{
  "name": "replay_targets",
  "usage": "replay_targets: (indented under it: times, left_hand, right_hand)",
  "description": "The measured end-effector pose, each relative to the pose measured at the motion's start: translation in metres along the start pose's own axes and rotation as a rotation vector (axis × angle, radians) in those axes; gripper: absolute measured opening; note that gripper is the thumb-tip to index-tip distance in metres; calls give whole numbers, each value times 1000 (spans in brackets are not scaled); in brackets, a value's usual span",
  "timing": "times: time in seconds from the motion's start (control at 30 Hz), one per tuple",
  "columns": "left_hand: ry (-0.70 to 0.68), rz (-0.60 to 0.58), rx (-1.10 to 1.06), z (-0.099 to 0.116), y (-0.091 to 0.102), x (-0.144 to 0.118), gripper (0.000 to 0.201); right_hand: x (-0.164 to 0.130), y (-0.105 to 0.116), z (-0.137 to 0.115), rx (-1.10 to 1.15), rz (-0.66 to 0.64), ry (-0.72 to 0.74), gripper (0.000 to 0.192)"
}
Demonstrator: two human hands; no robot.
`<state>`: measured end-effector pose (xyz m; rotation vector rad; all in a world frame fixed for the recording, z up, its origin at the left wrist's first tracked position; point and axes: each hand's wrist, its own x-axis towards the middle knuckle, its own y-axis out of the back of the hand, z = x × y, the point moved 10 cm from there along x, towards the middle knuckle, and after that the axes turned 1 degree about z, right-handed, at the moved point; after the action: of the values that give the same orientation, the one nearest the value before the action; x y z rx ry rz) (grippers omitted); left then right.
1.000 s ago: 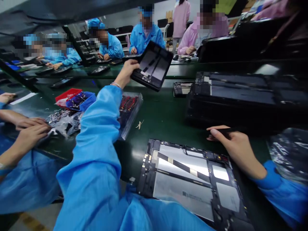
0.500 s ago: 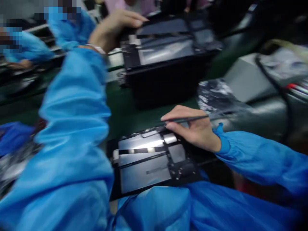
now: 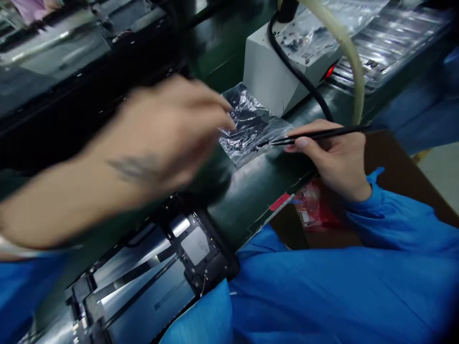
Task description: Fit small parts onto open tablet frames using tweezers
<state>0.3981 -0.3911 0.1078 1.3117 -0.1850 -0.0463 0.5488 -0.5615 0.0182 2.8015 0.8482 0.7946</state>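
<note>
My right hand [image 3: 335, 155] is closed around black tweezers [image 3: 319, 135]. Their tips point left over a clear plastic bag [image 3: 247, 125], close to small dark pieces [image 3: 263, 144] on or in it; which of the two I cannot tell. My left hand [image 3: 172, 129] is smeared by motion, its fingertips at the bag's left edge. Whether they touch the plastic is unclear. Below my left hand, at the bench edge near my lap, lies an opened tablet-like device [image 3: 152, 291] with silver battery panels and a black frame.
A stack of similar black devices [image 3: 139, 62] stands at the upper left. Behind the bag is a white box [image 3: 265, 71] with a glowing red switch [image 3: 330, 71], a black cable [image 3: 301, 71] and a pale hose [image 3: 353, 57]. Clear trays [image 3: 390, 43] lie beyond it.
The view has swung right. My left hand has come off the device stack over to the plastic bag. My right hand has carried the tweezers from the lower device to the bag.
</note>
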Motion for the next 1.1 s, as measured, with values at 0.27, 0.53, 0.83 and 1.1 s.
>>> replay_targets:
  times: [0.27, 0.53, 0.83, 1.1]
  left_hand:
    - [-61, -136, 236, 26, -82, 9, 42]
    - [-37, -243, 329, 27, -90, 17, 45]
    - [-108, -185, 316, 32, -89, 6, 43]
    - [-154, -152, 442, 47, -68, 23, 41]
  right_hand:
    - [11, -17, 4, 8, -77, 9, 17]
    - [4, -16, 0, -132, -140, 115, 14]
    - [-2, -23, -21, -278, -176, 264, 18]
    - [-8, -2, -29, -162, 0, 315, 10]
